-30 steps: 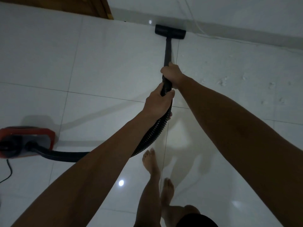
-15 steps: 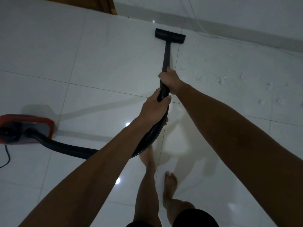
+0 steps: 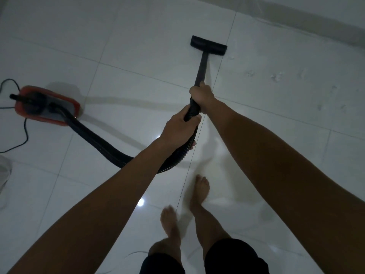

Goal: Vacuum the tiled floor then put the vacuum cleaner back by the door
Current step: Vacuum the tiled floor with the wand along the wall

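Note:
A black floor nozzle [image 3: 208, 45] rests flat on the glossy white tiled floor [image 3: 138, 46], on the end of a black wand [image 3: 201, 70]. My right hand [image 3: 202, 95] grips the wand where it meets the hose. Just behind it, my left hand [image 3: 180, 128] is closed around the ribbed black hose [image 3: 102, 145]. The hose curves left across the floor to the red and grey vacuum cleaner body [image 3: 46, 104] at the left.
A thin black power cord [image 3: 24, 133] trails left from the vacuum body. White crumbs [image 3: 276, 77] are scattered on the tiles to the right of the nozzle. A grey skirting [image 3: 316, 22] runs along the far wall. My bare feet [image 3: 201, 188] stand at the bottom centre.
The nozzle has been pulled back from the skirting toward me. I have stepped back, and the view has shifted so the vacuum body sits further into the frame.

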